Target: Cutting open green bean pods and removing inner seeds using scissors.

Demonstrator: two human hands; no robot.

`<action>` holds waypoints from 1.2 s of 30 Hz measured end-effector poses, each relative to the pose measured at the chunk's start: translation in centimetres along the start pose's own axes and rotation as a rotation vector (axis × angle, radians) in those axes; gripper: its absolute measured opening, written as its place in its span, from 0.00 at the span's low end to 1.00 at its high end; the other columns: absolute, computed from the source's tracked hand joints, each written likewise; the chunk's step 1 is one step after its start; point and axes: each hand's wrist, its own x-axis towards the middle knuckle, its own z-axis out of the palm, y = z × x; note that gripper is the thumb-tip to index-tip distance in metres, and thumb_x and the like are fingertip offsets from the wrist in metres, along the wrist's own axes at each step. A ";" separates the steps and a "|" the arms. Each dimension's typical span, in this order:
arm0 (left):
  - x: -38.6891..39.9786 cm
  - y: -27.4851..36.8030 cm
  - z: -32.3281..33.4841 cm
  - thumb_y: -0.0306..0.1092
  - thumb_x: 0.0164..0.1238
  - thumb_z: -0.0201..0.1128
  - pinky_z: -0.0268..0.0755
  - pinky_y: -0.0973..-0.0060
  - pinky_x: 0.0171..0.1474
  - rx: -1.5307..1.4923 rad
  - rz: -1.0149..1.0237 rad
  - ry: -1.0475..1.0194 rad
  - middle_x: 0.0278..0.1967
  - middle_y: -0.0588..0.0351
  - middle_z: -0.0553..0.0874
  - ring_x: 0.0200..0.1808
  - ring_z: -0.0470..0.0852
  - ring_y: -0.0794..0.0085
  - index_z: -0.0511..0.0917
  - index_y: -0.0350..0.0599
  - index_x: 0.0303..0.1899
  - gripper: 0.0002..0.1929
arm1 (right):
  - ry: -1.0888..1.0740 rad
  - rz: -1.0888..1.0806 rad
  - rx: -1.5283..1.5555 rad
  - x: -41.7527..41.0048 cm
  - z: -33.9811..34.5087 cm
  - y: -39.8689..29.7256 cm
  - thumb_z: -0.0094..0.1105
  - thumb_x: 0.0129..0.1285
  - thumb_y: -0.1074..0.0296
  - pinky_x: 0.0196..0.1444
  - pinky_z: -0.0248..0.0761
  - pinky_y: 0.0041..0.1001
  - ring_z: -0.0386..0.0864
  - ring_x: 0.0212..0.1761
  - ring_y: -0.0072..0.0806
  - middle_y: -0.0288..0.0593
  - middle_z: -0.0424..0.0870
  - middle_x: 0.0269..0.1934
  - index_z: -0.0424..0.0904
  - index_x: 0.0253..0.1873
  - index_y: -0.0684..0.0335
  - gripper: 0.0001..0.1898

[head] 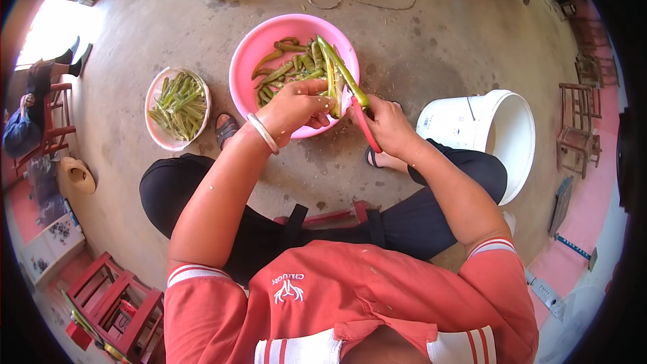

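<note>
A long green pepper [343,71], slit lengthwise and spread apart, is held between my two hands over a pink plastic basin [241,68]. My left hand [303,106] pinches the lower end of its seedy, pale inner side. My right hand [391,124] holds the other side near the thick end, together with a red-handled tool [366,126]. The tool's working end is mostly hidden by the pepper and fingers. Several whole green peppers [278,73] lie in the basin. Loose seeds stick to my hands and forearms.
Left of the basin stands a smaller bowl [148,106] heaped with split peppers [179,103]. A white plastic bucket [450,121] lies on its side by my right knee. A straw hat [78,174], a seated person [22,134] and wooden chairs [576,134] are farther out.
</note>
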 end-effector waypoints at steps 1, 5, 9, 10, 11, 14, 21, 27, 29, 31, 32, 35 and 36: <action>-0.1 0.1 -0.1 0.29 0.64 0.56 0.70 0.84 0.34 0.016 -0.013 -0.031 0.34 0.62 0.81 0.28 0.76 0.83 0.75 0.40 0.52 0.15 | -0.027 0.037 0.008 -0.1 -0.2 -0.4 0.53 0.63 0.46 0.39 0.69 0.43 0.78 0.36 0.56 0.62 0.79 0.31 0.74 0.39 0.70 0.24; -0.7 -0.2 -0.6 0.31 0.65 0.56 0.69 0.85 0.37 0.032 -0.044 -0.137 0.34 0.64 0.81 0.31 0.76 0.84 0.76 0.42 0.52 0.15 | -0.008 0.001 0.078 -0.1 0.2 -0.3 0.53 0.63 0.47 0.38 0.70 0.43 0.78 0.35 0.55 0.62 0.79 0.30 0.73 0.38 0.70 0.24; -1.8 -0.3 -1.0 0.31 0.64 0.56 0.69 0.85 0.37 0.136 -0.090 -0.090 0.34 0.64 0.81 0.31 0.76 0.84 0.75 0.41 0.54 0.17 | -0.054 -0.033 -0.008 0.6 0.8 0.0 0.53 0.63 0.46 0.39 0.70 0.42 0.78 0.36 0.55 0.62 0.79 0.29 0.74 0.39 0.69 0.25; -2.0 -0.4 -1.3 0.31 0.64 0.56 0.70 0.85 0.37 0.124 -0.115 -0.089 0.34 0.63 0.81 0.32 0.76 0.83 0.74 0.41 0.56 0.18 | -0.077 -0.047 0.007 0.7 0.8 -0.1 0.53 0.63 0.46 0.39 0.69 0.42 0.78 0.35 0.55 0.61 0.79 0.29 0.74 0.39 0.69 0.24; -2.2 -0.5 -1.6 0.31 0.64 0.56 0.71 0.84 0.38 0.110 -0.139 -0.088 0.34 0.62 0.81 0.32 0.77 0.82 0.73 0.41 0.57 0.19 | -0.100 -0.061 0.021 0.7 0.9 -0.2 0.53 0.63 0.47 0.38 0.69 0.42 0.78 0.35 0.55 0.61 0.79 0.28 0.74 0.39 0.70 0.24; -2.5 -1.6 -2.9 0.30 0.64 0.55 0.72 0.82 0.38 -0.047 -0.136 -0.036 0.35 0.60 0.82 0.32 0.77 0.80 0.70 0.41 0.60 0.22 | -0.227 -0.032 0.091 0.7 1.0 -0.6 0.54 0.62 0.47 0.37 0.68 0.41 0.78 0.34 0.53 0.59 0.78 0.27 0.74 0.39 0.69 0.24; -3.7 -1.9 -3.5 0.27 0.63 0.53 0.73 0.80 0.39 -0.048 -0.028 0.056 0.36 0.57 0.82 0.34 0.79 0.78 0.61 0.41 0.65 0.27 | -0.299 -0.086 0.069 1.0 2.5 -1.0 0.54 0.65 0.52 0.32 0.64 0.27 0.70 0.28 0.23 0.46 0.75 0.26 0.73 0.42 0.70 0.21; -4.2 -2.1 -3.4 0.22 0.60 0.52 0.75 0.77 0.36 0.052 -0.002 0.140 0.34 0.51 0.82 0.32 0.80 0.72 0.38 0.44 0.71 0.41 | -0.345 -0.013 0.298 1.6 3.9 -1.5 0.55 0.63 0.48 0.37 0.68 0.36 0.77 0.33 0.42 0.58 0.79 0.33 0.72 0.44 0.71 0.24; -3.8 -2.7 -4.0 0.20 0.60 0.51 0.75 0.75 0.33 0.216 0.126 0.214 0.32 0.48 0.82 0.29 0.80 0.71 0.35 0.44 0.71 0.42 | -0.366 -0.029 0.276 1.5 3.9 -2.3 0.54 0.63 0.48 0.37 0.68 0.35 0.77 0.33 0.41 0.58 0.78 0.32 0.72 0.44 0.70 0.24; -4.0 -2.8 -3.6 0.19 0.60 0.49 0.74 0.75 0.32 0.180 0.129 0.190 0.30 0.48 0.82 0.27 0.80 0.71 0.36 0.45 0.72 0.41 | -0.382 -0.032 0.260 1.5 4.0 -2.7 0.54 0.64 0.48 0.37 0.68 0.34 0.76 0.33 0.39 0.58 0.78 0.32 0.72 0.45 0.70 0.24; -3.9 -3.2 -3.7 0.18 0.60 0.48 0.74 0.75 0.32 0.173 0.115 0.141 0.30 0.48 0.81 0.27 0.80 0.71 0.35 0.45 0.71 0.41 | -0.339 -0.053 0.188 1.6 4.1 -2.8 0.53 0.65 0.53 0.38 0.68 0.32 0.75 0.34 0.33 0.52 0.77 0.32 0.71 0.45 0.70 0.21; -4.1 -3.5 -2.8 0.18 0.59 0.46 0.74 0.75 0.32 0.126 0.077 0.042 0.31 0.48 0.81 0.28 0.80 0.70 0.34 0.44 0.71 0.41 | -0.232 -0.132 0.145 2.0 4.7 -2.5 0.53 0.67 0.58 0.39 0.68 0.30 0.74 0.35 0.28 0.47 0.77 0.33 0.70 0.46 0.70 0.17; -4.2 -3.6 -2.5 0.19 0.59 0.46 0.74 0.75 0.32 0.202 0.087 0.039 0.31 0.48 0.81 0.28 0.80 0.70 0.34 0.44 0.71 0.40 | -0.176 -0.192 0.171 2.2 4.8 -2.5 0.53 0.66 0.59 0.39 0.68 0.31 0.74 0.35 0.30 0.48 0.77 0.33 0.70 0.47 0.71 0.17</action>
